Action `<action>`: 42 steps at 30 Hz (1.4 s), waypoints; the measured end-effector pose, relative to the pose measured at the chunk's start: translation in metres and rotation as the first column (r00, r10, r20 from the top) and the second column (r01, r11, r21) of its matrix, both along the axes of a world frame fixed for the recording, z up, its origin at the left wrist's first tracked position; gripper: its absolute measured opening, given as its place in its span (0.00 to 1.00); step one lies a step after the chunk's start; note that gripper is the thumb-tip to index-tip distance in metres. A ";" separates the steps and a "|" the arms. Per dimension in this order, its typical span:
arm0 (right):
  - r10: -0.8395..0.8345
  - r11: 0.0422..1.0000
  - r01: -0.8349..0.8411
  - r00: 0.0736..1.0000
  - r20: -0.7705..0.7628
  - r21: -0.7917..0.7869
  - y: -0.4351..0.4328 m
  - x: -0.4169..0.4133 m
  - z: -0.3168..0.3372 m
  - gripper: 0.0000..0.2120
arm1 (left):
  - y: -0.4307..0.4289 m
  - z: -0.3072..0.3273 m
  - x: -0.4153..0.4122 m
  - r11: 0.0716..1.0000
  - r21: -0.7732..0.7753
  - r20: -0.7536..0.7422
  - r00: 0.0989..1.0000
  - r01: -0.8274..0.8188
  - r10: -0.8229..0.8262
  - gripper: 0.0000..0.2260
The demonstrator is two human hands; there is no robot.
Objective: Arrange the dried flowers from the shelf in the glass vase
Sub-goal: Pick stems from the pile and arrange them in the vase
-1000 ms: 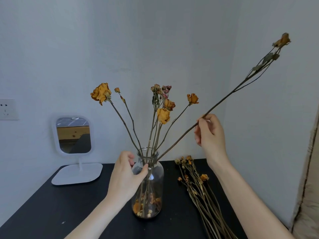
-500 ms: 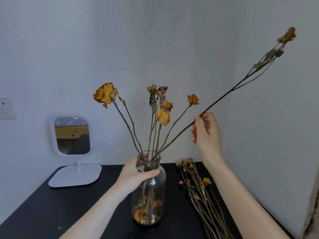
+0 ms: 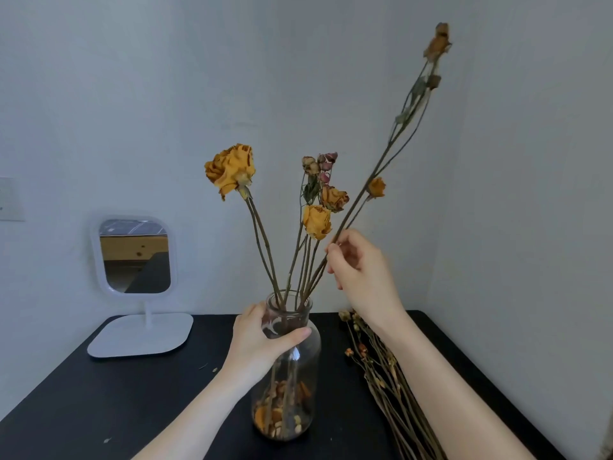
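A clear glass vase (image 3: 292, 386) stands on the black table (image 3: 99, 393), with dried petals at its bottom and several dried yellow and pink roses (image 3: 230, 167) standing in it. My left hand (image 3: 262, 340) is wrapped around the vase's neck. My right hand (image 3: 361, 270) pinches a long dried stem (image 3: 388, 151) above the mouth of the vase; its lower end goes into the vase and its orange bud points up to the right. A bundle of dried flowers (image 3: 388, 376) lies on the table to the right of the vase, partly hidden under my right forearm.
A white standing mirror (image 3: 136, 257) rests at the back left of the table, close to the wall. A wall socket (image 3: 10, 199) is at the far left. The right wall runs close along the table's right edge.
My right hand has swung the long stem from a low slant toward upright and moved left, closer to the other flowers. My left hand has stayed on the vase's neck.
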State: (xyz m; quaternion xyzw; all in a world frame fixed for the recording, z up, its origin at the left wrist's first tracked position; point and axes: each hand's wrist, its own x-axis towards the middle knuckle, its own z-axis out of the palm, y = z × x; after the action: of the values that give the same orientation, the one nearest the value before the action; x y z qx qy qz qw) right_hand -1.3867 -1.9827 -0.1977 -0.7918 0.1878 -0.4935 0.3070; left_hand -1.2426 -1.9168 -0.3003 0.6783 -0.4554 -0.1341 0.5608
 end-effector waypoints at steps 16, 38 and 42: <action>0.036 0.997 -0.033 0.999 -0.035 0.074 0.004 0.007 -0.007 0.05 | -0.003 -0.003 0.000 1.000 -0.002 0.001 1.000 -0.008 0.008 0.30; 0.072 0.984 -0.070 0.997 -0.008 0.162 -0.002 -0.001 -0.010 0.08 | -0.009 0.006 0.004 0.999 0.002 0.035 0.998 0.055 -0.055 0.24; 0.075 0.974 -0.081 0.997 0.036 0.214 -0.005 -0.016 -0.012 0.10 | 0.012 0.008 -0.006 0.993 -0.097 0.026 0.997 -0.073 0.075 0.27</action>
State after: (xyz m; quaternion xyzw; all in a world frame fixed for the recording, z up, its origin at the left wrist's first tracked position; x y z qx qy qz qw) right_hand -1.4024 -1.9879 -0.2095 -0.7536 0.2047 -0.4690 0.4125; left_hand -1.2489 -1.9049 -0.2923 0.6690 -0.4441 -0.0812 0.5904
